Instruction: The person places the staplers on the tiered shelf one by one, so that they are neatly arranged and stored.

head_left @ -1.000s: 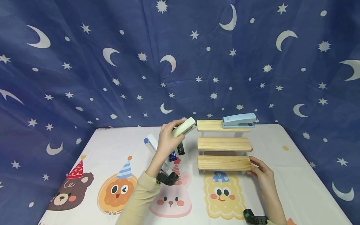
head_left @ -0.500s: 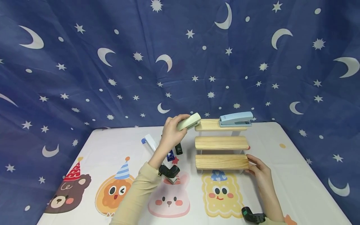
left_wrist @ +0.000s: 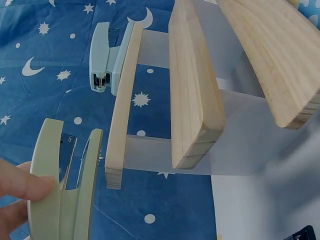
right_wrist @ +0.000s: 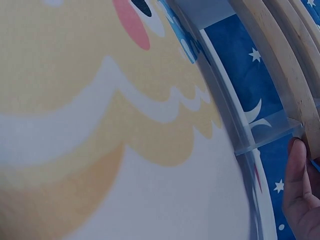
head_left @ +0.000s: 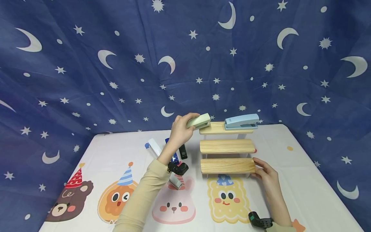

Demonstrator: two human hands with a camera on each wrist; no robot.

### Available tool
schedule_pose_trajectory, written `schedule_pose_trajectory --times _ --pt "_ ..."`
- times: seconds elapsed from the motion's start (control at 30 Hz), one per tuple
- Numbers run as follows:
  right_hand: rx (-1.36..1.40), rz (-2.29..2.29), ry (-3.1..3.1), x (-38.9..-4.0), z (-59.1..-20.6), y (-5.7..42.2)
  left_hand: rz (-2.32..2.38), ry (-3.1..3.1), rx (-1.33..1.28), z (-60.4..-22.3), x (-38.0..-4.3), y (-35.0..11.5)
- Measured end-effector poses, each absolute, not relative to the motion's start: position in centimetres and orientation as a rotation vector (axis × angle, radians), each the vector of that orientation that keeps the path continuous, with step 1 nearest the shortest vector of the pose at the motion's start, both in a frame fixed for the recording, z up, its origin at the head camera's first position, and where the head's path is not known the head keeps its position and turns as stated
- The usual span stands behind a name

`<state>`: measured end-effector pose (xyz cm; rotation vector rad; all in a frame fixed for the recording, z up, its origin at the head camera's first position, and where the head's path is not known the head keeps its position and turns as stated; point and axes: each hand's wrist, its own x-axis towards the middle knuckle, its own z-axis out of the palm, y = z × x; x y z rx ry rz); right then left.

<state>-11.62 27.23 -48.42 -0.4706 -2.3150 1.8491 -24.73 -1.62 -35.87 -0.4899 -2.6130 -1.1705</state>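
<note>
In the head view my left hand (head_left: 180, 131) grips a pale green stapler (head_left: 202, 120) by its back part, at the left end of the top board (head_left: 215, 128) of a three-step wooden display rack (head_left: 227, 166). The left wrist view shows the green stapler (left_wrist: 47, 180) beside that board's end, its jaw parted from its base; whether they touch I cannot tell. A light blue stapler (head_left: 241, 121) rests on the right half of the top board. My right hand (head_left: 270, 180) pinches the right end of the lowest board, thumb in front, as the right wrist view also shows.
Left of the rack, partly behind my left forearm, lie a black stapler (head_left: 183, 151), a dark blue stapler (head_left: 175, 158) and a long white-and-grey stapler (head_left: 155, 147). The tablecloth (head_left: 304, 180) has cartoon prints. A blue star-patterned curtain (head_left: 185, 58) hangs behind.
My left hand has carried the green stapler rightward and slightly up to the top board's left end, levelling it somewhat. The right hand keeps its hold on the rack. The head view has shifted slightly.
</note>
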Motion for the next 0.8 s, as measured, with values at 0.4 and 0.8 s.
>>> schedule_pose_trajectory --times 0.4,0.8 --pt "-0.462 1.87 -2.307 -11.6 -48.2 27.3 -1.168 -2.68 -0.53 -35.4 -26.0 -0.4" --pt "-0.463 1.835 -2.324 -11.6 -48.5 27.2 -1.165 -2.739 -0.615 -35.2 -26.6 0.4"
